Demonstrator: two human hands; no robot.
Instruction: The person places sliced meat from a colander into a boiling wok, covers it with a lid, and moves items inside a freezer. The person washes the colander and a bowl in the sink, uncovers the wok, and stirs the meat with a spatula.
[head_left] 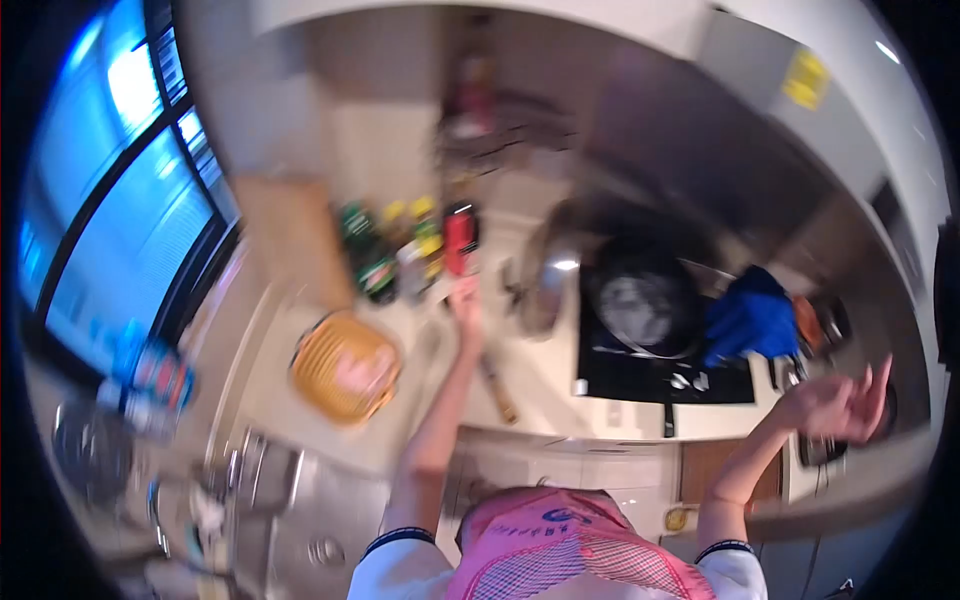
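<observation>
Pale table (545,375) runs across the view and carries a black stove (597,378), on which a dark pan (642,305) sits. Blue cloth (750,318) lies just beside the pan. A yellow-tan basket (345,366) stands to the left. The right hand (835,405) is raised near the table's right end, its grip spread and nothing seen in it. The left hand (464,302) reaches to the near side of the red bottle (460,240), which stands on the table beside the yellow-capped bottles (427,245); blur prevents telling whether its grip is closed or in contact. In my judgement, sound handling calls for fingers wrapped around the bottle's body, knuckles clear of its neighbours, and a straight lift. The red bottle appears upright, its long axis roughly in line with the left forearm, dark end farthest from the hand.
</observation>
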